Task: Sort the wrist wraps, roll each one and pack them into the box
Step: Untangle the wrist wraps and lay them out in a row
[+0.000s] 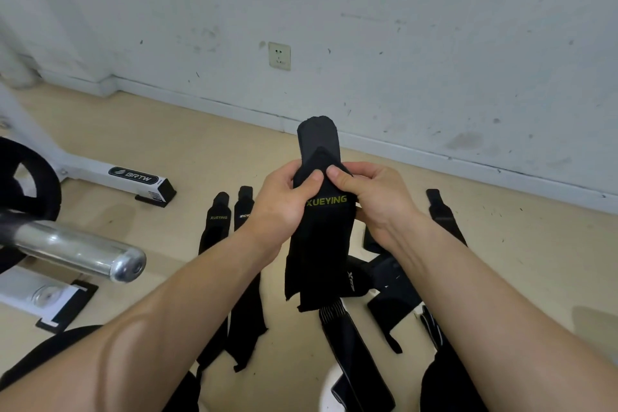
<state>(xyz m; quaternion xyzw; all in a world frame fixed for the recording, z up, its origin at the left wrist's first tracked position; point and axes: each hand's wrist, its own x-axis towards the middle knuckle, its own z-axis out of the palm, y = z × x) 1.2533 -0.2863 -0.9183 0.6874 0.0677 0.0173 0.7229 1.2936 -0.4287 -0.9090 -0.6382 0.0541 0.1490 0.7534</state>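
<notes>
your left hand [284,201] and right hand [371,197] both pinch held wrap [321,244] near its upper end, thumbs on front, above floor [167,130]. long axis near upright: rounded tip points up toward wall [401,43], loose end hangs down. black fabric, yellow-green "xueying" lettering just below thumbs. floor wraps [214,231] lie side by side at left, lengthwise toward wall.

Single head-worn wide-angle view, forward and down, close over left hand [284,206] and right hand [379,201]
</notes>
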